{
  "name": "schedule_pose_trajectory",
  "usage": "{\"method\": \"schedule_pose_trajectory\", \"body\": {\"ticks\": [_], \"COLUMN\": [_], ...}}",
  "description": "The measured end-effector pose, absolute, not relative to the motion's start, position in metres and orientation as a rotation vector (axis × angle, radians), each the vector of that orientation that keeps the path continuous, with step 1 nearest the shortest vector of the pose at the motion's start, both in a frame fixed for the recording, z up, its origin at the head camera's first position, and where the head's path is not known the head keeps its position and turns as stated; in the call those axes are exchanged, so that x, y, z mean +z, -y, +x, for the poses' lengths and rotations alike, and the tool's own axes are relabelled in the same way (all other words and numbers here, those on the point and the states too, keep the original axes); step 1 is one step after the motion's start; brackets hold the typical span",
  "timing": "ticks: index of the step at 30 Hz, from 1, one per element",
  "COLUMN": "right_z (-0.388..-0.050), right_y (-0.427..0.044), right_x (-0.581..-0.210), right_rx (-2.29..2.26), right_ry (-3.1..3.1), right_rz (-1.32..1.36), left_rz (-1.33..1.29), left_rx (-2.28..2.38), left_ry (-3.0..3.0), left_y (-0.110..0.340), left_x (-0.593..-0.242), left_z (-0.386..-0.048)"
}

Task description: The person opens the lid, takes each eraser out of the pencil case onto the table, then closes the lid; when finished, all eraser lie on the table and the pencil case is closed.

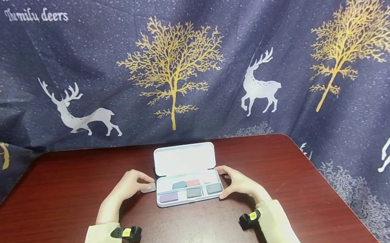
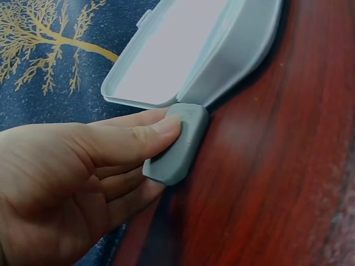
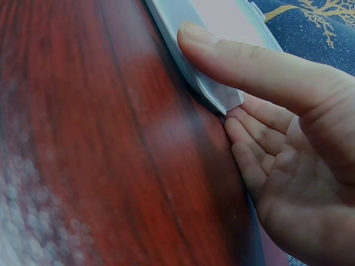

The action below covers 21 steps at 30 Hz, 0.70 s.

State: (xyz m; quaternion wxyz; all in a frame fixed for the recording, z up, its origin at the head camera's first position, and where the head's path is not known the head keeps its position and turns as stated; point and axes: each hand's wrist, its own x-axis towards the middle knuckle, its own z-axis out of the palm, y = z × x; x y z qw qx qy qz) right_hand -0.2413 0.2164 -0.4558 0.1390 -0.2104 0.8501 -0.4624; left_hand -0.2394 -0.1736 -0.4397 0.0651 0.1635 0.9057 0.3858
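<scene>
A white hinged case [image 1: 184, 203] lies on the table with its lid [image 1: 184, 159] raised at the back. Inside its compartments sit small blocks, among them a purple block [image 1: 168, 198], a blue block [image 1: 178, 185], a pink block [image 1: 192, 182] and two dark grey ones. At the case's left end, my left hand [image 1: 129, 185] pinches a grey block with rounded edges [image 2: 183, 147] between thumb and fingers. My right hand [image 1: 238, 182] holds the opposite end, thumb at the front corner and fingers around the back; the right wrist view shows the thumb across the rim.
The reddish-brown wooden table [image 1: 62, 187] extends on all sides of the case. Behind it hangs a dark blue cloth [image 1: 103, 60] printed with trees and deer. A black strap with a camera [image 1: 132, 233] sits on each wrist.
</scene>
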Motion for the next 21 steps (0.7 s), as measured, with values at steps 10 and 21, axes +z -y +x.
{"method": "schedule_pose_trajectory", "body": {"ticks": [10, 21], "right_z": [-0.2387, -0.2394], "right_y": [-0.2147, -0.2141], "right_x": [-0.4513, -0.452], "right_rx": [-1.355, -1.357], "right_ry": [-2.433, -2.438], "right_rz": [-0.634, -0.624], "left_rz": [0.541, 0.505], "left_rx": [1.095, 1.087], "left_ry": [-2.805, -2.848], "left_y": [0.171, 0.17], "left_x": [-0.4407, -0.4404], "left_z": [-0.2381, -0.2386]}}
